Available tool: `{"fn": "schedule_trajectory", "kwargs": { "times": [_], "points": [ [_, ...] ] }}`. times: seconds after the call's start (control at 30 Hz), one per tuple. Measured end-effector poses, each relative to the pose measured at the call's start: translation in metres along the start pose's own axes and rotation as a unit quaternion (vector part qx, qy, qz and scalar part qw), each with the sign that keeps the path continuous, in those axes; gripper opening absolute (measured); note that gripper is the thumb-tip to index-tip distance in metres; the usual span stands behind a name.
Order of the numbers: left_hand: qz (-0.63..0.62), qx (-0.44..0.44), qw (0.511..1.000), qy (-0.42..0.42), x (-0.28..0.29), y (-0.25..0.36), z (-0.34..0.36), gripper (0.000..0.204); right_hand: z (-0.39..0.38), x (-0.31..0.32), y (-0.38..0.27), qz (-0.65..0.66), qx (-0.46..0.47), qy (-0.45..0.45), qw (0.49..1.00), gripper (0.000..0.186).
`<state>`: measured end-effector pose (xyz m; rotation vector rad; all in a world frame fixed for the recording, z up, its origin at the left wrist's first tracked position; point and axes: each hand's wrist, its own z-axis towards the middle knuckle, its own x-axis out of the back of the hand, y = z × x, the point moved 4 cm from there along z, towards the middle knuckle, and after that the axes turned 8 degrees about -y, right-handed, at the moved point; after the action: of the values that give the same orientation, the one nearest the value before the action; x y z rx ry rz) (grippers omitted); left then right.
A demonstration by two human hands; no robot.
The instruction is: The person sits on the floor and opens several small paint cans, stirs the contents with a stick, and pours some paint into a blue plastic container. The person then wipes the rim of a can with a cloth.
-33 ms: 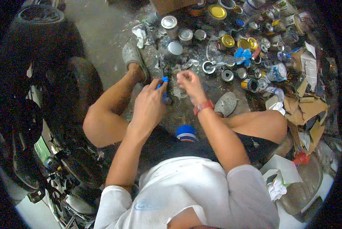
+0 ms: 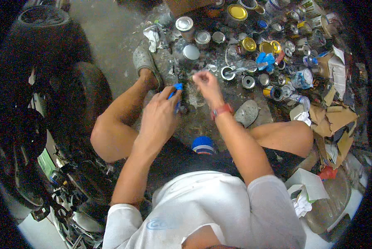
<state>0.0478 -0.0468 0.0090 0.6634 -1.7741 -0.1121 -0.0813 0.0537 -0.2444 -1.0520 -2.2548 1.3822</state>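
Observation:
My left hand is closed around a bright blue object; its top end pokes out past the fingers, and its kind is hidden by my grip. To the right of it, my right hand, with a red band on the wrist, is held up with fingers curled into a pinch. Its fingertips are smeared, so anything between them is too small or blurred to name. Between my thighs stands a container with a blue lid. Beyond my right hand, an opened can with a white rim has a stick-like thing leaning in it.
Many cans, among them a gold-lidded can, crowd the floor at far right. A blue crumpled glove lies among them. Torn cardboard and a white box are at right. A dark motorcycle-like machine fills the left side.
My right hand has shifted slightly away from me, its fingertips now more blurred. My left hand keeps its hold on the blue object, having moved slightly left.

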Motion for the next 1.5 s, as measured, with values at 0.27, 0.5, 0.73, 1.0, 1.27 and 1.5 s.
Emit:
{"fn": "schedule_trajectory", "kwargs": {
  "times": [0.27,0.5,0.73,1.0,1.27,1.5],
  "points": [
    [0.032,0.04,0.998,-0.025,0.064,-0.029,0.047,0.06,0.141,-0.014,-0.042,-0.498,0.102,0.043,0.86,0.067],
    [-0.05,0.021,0.996,-0.067,0.06,-0.014,0.059,0.06,0.168,-0.014,-0.049,-0.494,0.06,-0.012,0.867,0.069],
    [0.01,0.015,0.997,-0.073,0.045,-0.013,0.073,0.063,0.148,0.0,-0.038,-0.364,0.147,0.086,0.916,0.071],
    [0.014,0.014,0.999,-0.051,0.034,-0.013,0.074,0.063,-0.013,0.069,0.004,-0.101,0.157,0.442,0.877,0.084],
    [0.003,0.014,0.999,-0.041,0.016,-0.034,0.081,0.065,0.011,0.2,0.06,0.015,0.178,0.585,0.791,0.098],
    [-0.002,0.022,0.998,-0.059,0.009,-0.047,0.086,0.066,0.025,0.227,0.085,-0.105,0.095,0.591,0.794,0.091]
  ]
}}
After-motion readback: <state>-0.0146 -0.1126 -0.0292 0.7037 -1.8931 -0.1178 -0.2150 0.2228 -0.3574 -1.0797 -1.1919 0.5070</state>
